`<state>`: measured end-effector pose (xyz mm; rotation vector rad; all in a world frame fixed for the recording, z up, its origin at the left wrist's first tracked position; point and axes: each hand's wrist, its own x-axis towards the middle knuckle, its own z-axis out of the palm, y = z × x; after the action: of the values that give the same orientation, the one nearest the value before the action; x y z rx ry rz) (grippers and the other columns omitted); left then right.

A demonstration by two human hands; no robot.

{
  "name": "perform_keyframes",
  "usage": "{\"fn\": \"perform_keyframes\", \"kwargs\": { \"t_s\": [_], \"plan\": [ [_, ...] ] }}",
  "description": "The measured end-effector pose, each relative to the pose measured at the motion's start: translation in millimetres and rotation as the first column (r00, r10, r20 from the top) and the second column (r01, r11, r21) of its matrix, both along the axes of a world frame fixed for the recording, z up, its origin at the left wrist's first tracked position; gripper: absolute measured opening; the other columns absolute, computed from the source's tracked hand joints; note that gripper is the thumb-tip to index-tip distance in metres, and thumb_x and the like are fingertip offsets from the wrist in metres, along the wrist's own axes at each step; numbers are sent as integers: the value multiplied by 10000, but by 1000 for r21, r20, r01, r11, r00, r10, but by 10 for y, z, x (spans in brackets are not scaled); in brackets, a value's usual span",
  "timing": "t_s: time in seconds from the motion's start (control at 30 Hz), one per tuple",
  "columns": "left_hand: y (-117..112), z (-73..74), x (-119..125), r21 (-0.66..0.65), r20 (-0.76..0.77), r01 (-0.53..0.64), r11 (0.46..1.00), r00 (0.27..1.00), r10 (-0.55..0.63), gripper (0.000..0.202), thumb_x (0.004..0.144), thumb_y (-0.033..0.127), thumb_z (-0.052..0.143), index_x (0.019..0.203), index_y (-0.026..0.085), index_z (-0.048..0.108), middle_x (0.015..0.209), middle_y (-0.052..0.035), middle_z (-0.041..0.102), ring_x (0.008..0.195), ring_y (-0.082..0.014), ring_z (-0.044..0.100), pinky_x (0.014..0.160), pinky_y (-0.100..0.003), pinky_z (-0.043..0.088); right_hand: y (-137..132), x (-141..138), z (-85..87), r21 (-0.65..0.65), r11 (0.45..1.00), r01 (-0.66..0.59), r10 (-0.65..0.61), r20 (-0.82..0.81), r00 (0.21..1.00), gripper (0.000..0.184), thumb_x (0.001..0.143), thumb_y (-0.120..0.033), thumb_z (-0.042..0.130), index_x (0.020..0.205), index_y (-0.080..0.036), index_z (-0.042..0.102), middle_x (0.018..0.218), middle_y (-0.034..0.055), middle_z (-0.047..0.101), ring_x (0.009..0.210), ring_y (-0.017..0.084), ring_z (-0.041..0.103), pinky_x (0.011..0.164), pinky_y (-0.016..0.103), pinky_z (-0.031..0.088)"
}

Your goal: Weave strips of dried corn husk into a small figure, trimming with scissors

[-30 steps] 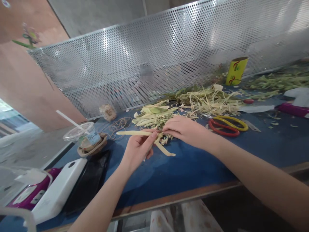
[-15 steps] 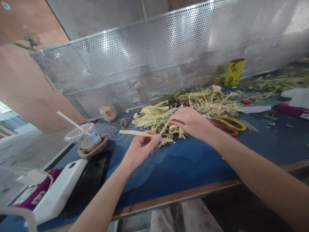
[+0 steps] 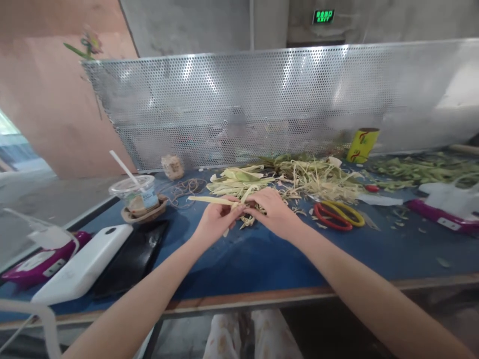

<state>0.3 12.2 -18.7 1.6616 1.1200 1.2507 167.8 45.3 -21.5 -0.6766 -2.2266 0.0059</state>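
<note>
My left hand (image 3: 215, 222) pinches a long pale-yellow leaf strip (image 3: 207, 200) that sticks out to the left over the blue table (image 3: 262, 259). My right hand (image 3: 271, 212) meets it from the right, fingers closed on the same strip and the short folded pieces between both hands. Just behind the hands lies a pile of pale leaf strips (image 3: 239, 180), and further right a heap of shredded leaf scraps (image 3: 322, 177).
Red-and-yellow scissors (image 3: 337, 215) lie right of my right hand. A plastic cup with a straw (image 3: 134, 194), coiled twine (image 3: 187, 187), a white device (image 3: 82, 267) and a black pouch (image 3: 130, 257) sit left. A yellow roll (image 3: 362, 144) stands by the perforated metal screen (image 3: 262, 99).
My right hand drew back from the leaf pile to meet my left hand at the strip. The camera tilted up and shifted, showing more of the wall.
</note>
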Motion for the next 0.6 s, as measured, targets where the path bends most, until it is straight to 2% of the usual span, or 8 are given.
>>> {"fn": "perform_keyframes", "kwargs": {
  "t_s": [0.1,0.17,0.2,0.27,0.33,0.43,0.53,0.6],
  "plan": [
    [17,-16,5,-18,24,9,1000,1000,-9,294,746,433,539,786,142,515,555,44,491,395,-57,429,391,-184,343,27,-9,21,-44,999,-23,20,-66,998,135,804,-291,537,836,-171,589,814,52,598,834,186,505,773,324,358],
    [9,-19,18,-16,48,6,1000,999,-5,369,801,477,425,820,132,557,570,22,509,401,-66,440,400,-196,357,24,-27,31,-203,977,-60,32,-138,990,166,777,-308,562,868,-173,591,750,33,586,731,163,518,694,290,392],
    [1,-21,25,-9,54,-3,1000,999,4,412,822,487,372,872,131,572,565,17,515,400,-71,441,404,-201,362,21,-40,29,-311,945,-98,45,-173,984,216,769,-323,565,929,-178,580,701,13,572,659,145,513,634,266,399],
    [-15,-28,40,17,47,-24,1000,999,23,465,841,491,319,1022,137,559,548,20,517,397,-80,438,407,-207,368,18,-67,12,-497,847,-188,76,-236,969,359,762,-353,562,1081,-195,515,613,-29,529,541,113,482,534,228,386],
    [-24,-41,49,50,34,-52,997,998,51,496,847,482,318,1174,146,478,539,30,509,401,-85,433,404,-205,366,22,-93,-8,-597,758,-261,99,-290,952,424,760,-370,556,1136,-193,473,554,-53,496,483,96,461,494,212,377],
    [-20,-64,46,90,-1,-87,992,996,87,547,859,456,308,1318,159,306,537,42,509,401,-88,413,397,-201,353,24,-118,-22,-679,660,-320,135,-312,940,308,771,-372,530,992,-158,546,527,-44,515,452,84,472,468,199,378],
    [-14,-72,34,112,-137,-44,993,989,59,548,881,415,271,1367,167,211,506,36,537,414,-98,426,422,-199,356,9,-137,-26,-747,563,-352,197,-292,936,243,770,-363,528,891,-153,553,546,-27,572,419,75,486,422,183,355],
    [-16,-75,32,119,-220,-12,993,975,39,537,889,395,262,1376,181,192,500,29,555,430,-103,445,442,-195,364,-4,-151,-37,-758,544,-360,185,-310,933,224,741,-355,566,836,-153,550,529,-31,579,372,62,457,388,175,328]
  ]
}}
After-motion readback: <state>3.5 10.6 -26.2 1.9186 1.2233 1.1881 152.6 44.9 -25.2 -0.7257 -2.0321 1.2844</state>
